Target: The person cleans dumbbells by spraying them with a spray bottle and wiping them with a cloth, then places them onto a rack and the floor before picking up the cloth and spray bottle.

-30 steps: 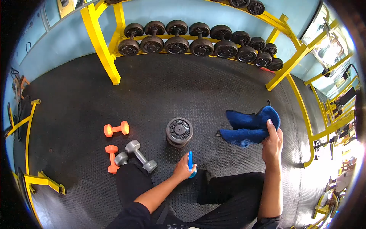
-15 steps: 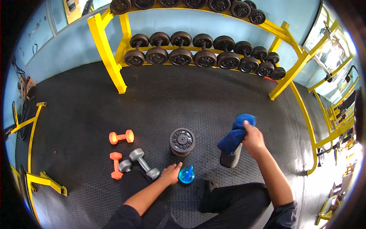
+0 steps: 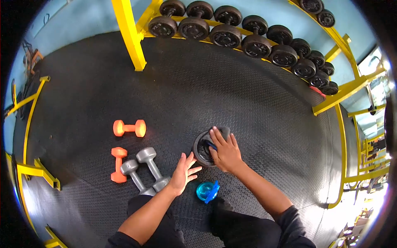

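A black dumbbell [image 3: 202, 154] stands on its end on the floor mat, its round top plate facing up. My right hand [image 3: 228, 153] presses a grey and blue cloth [image 3: 224, 131] onto that plate, fingers laid over it; the cloth covers part of the plate's right side. Beside the dumbbell's lower left edge, my left hand [image 3: 181, 174] is open with its fingers spread, holding nothing. A translucent blue bottle [image 3: 204, 191] with a darker blue top stands just below the dumbbell, near my foot.
Two orange dumbbells [image 3: 130, 128] and two grey dumbbells [image 3: 152, 167] lie on the left. A yellow rack [image 3: 131, 39] carries several black dumbbells [image 3: 225, 36] along the wall. Yellow frames [image 3: 29, 111] stand at the left and right edges.
My right hand has brought the cloth left, from above the floor onto the dumbbell's plate. My left hand has left the bottle's side and opened. The view has tilted down.
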The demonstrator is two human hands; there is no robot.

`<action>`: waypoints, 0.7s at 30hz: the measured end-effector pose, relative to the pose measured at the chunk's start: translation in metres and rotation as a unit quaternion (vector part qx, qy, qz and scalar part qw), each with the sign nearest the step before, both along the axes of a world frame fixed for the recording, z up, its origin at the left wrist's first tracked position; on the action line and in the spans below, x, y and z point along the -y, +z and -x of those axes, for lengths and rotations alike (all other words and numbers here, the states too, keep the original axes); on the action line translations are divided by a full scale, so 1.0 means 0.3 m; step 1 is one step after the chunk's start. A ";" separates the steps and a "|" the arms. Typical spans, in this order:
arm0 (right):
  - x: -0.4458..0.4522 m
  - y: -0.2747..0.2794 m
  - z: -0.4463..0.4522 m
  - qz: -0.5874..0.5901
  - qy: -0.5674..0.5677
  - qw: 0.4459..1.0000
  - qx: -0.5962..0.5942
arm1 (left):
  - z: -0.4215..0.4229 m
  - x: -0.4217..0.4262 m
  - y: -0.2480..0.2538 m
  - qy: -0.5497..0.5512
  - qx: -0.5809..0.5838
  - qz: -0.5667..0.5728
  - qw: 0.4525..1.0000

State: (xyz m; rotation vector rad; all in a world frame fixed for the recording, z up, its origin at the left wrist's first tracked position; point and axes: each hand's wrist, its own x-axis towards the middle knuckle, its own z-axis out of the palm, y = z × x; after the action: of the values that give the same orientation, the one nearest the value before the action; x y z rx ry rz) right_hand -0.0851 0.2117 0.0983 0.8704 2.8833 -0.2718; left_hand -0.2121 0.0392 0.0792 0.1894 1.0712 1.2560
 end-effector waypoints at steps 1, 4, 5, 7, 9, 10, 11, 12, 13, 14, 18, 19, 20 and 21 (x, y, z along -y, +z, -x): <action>0.005 -0.008 0.029 -0.020 0.017 1.000 -0.015 | -0.002 -0.001 -0.003 0.003 -0.007 0.005 1.000; 0.058 -0.012 0.060 -0.005 0.078 0.996 -0.033 | -0.009 -0.005 -0.040 0.017 -0.017 0.014 1.000; 0.074 -0.039 0.049 0.005 0.091 0.993 -0.079 | -0.010 -0.001 -0.054 0.029 -0.021 0.017 0.999; 0.107 -0.025 0.012 0.020 0.100 0.993 -0.063 | 0.011 -0.009 -0.019 0.046 0.002 -0.018 0.999; 0.137 -0.010 -0.047 0.037 0.117 0.991 -0.054 | 0.022 -0.026 -0.012 0.111 0.017 -0.110 0.988; 0.148 -0.003 -0.080 0.038 0.113 0.991 -0.052 | 0.018 -0.034 -0.018 0.109 0.019 -0.108 0.988; 0.154 0.008 -0.114 0.045 0.123 0.991 -0.037 | 0.009 -0.043 -0.023 0.106 -0.019 -0.118 0.987; 0.158 0.017 -0.148 0.052 0.135 0.989 -0.021 | 0.001 -0.047 -0.029 0.104 -0.056 -0.128 0.985; 0.157 0.022 -0.184 0.083 0.122 0.989 -0.025 | -0.001 -0.048 -0.028 0.107 -0.055 -0.128 0.984; 0.144 0.024 -0.211 0.083 0.122 0.989 -0.023 | -0.006 -0.054 -0.022 0.108 -0.053 -0.129 0.984; 0.097 0.000 -0.272 0.071 0.070 0.995 -0.002 | -0.027 -0.057 -0.040 0.187 -0.033 -0.048 0.981; 0.073 -0.004 -0.262 0.030 0.051 0.998 -0.012 | -0.020 -0.051 -0.048 0.154 -0.009 -0.069 0.986; 0.046 -0.006 -0.247 -0.011 0.034 0.999 -0.021 | -0.018 -0.049 -0.053 0.121 0.014 -0.090 0.988; 0.022 -0.012 -0.221 -0.031 0.032 0.999 -0.016 | -0.018 -0.052 -0.047 0.118 0.019 -0.095 0.988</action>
State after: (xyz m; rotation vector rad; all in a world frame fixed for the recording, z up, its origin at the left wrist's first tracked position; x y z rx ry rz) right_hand -0.0187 0.2050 0.0948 0.7899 2.9567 -0.1936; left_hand -0.2067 0.0548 0.0652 0.1867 0.9606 1.5705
